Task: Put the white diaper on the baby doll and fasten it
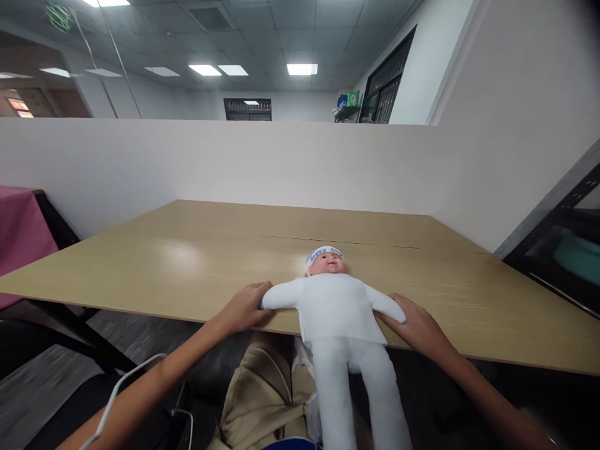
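Note:
A baby doll (335, 306) in a white one-piece suit and a white cap with blue lettering lies face up at the near edge of a light wooden table (197, 262). Its head points away from me and its legs hang over the edge toward my lap. My left hand (246, 306) is closed round the end of the doll's arm on the left side. My right hand (417, 325) is closed over the end of the doll's other arm, pressing it to the table edge. Both doll arms are spread outward.
A white partition wall (281, 162) runs behind the table and along its right side. A surface with a pink cloth (21, 231) stands at the left. A dark shelf unit (567, 256) is at the right. A white cable (122, 387) crosses my left forearm.

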The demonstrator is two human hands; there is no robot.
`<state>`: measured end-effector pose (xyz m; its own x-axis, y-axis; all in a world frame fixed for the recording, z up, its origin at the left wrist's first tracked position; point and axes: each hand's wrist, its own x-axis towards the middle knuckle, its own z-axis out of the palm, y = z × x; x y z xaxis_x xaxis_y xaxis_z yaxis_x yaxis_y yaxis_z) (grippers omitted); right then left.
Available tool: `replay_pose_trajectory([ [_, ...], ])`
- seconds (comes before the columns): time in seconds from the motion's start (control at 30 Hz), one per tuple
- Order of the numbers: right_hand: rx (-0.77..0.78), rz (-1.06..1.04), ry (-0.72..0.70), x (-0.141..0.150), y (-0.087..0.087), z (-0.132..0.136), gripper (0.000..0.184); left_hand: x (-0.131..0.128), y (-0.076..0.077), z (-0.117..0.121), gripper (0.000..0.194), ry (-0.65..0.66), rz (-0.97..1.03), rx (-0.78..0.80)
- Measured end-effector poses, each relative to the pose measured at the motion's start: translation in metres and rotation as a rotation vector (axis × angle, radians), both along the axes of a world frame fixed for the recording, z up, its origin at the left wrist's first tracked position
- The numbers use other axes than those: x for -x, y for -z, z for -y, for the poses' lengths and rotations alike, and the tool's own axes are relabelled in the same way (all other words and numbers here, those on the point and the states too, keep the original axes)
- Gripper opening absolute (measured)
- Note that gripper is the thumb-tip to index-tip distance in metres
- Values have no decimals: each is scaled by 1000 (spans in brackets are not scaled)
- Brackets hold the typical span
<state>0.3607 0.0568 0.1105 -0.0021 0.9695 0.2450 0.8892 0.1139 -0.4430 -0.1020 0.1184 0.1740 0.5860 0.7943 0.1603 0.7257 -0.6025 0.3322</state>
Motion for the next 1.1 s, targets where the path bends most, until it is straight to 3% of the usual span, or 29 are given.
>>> replay_pose_trajectory([
  [0.2,-33,69,-6,-11,5,-56,43,-3,13,-69,26,-60,-57,-30],
  [0.43,-67,101,-54,-24,9,-140,46,-3,28,-149,34,-76,-90,-59],
  [0.6,-78,92,-79,-18,8,-193,47,2,30,-195,36,-105,-95,-80],
  [0.8,-123,59,-111,-14,4,-239,43,1,29,-253,41,-97,-91,-107],
  [0.97,-138,45,-30,-17,6,-274,38,-4,33,-304,57,-107,-73,-248],
  [1.1,-181,57,-11,-22,7,-309,35,-9,35,-339,56,-119,-21,-372],
])
